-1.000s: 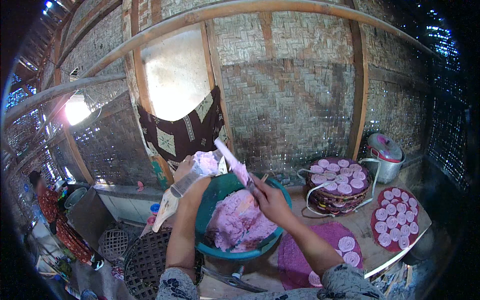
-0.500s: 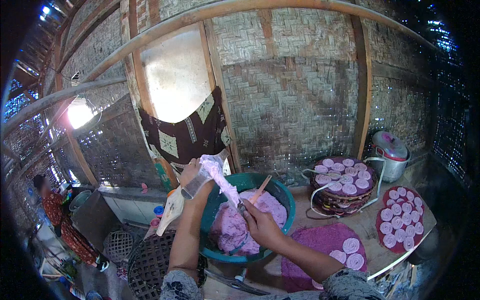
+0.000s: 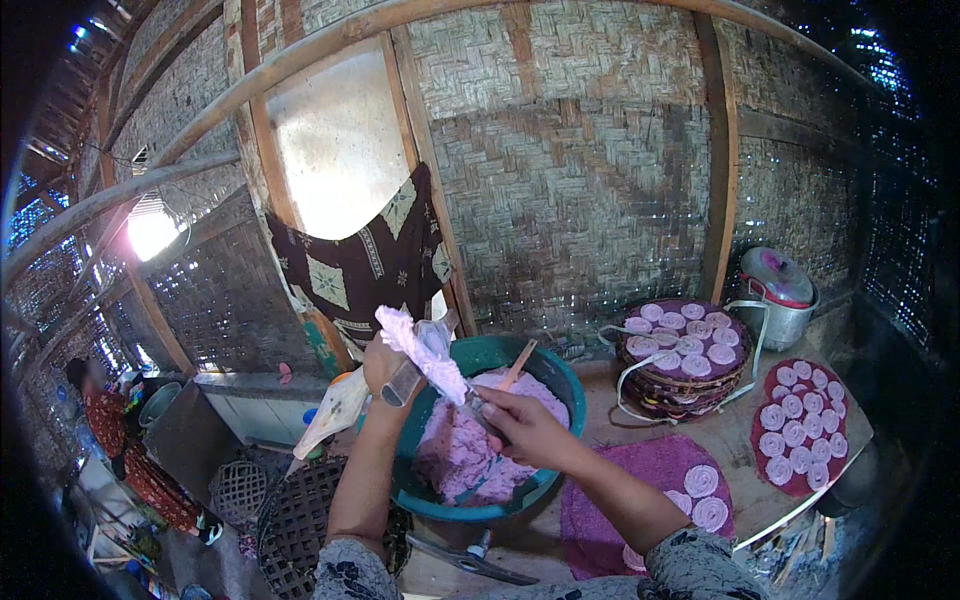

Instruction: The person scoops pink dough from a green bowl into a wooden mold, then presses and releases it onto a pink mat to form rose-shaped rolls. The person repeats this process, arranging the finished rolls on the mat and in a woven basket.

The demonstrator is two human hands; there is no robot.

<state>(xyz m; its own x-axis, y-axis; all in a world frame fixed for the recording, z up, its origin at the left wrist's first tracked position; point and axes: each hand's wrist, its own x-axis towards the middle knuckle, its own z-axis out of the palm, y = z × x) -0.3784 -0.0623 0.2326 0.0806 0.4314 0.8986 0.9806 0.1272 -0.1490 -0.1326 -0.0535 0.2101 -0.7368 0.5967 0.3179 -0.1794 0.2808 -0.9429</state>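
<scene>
My left hand point(image 3: 382, 362) is closed around a press-like tool with a pale tube point(image 3: 434, 334), a metal end point(image 3: 402, 383) and a flat wooden piece point(image 3: 334, 415) beside it. My right hand point(image 3: 518, 428) grips a flat-bladed tool, mostly hidden, with a long lump of soft pink dough point(image 3: 428, 358) on it. The lump lies across the pale tube, close to my left fingers; whether it touches the tube I cannot tell. Below both hands stands a green basin point(image 3: 572, 385) of pink dough point(image 3: 452, 445), with a wooden-handled tool point(image 3: 520, 364) sticking out of it.
At right a purple cloth point(image 3: 605, 500), stacked round baskets point(image 3: 690, 395) and a red mat point(image 3: 770, 470) carry coiled pink dough rounds. A lidded metal pot point(image 3: 790, 325) stands behind. A dark woven basket point(image 3: 290, 535) is at lower left. Another person point(image 3: 125, 440) stands far left.
The dough lump has shifted left and up across the tube, and the tool in my left hand has tilted. My right hand stays over the basin. The view has turned slightly.
</scene>
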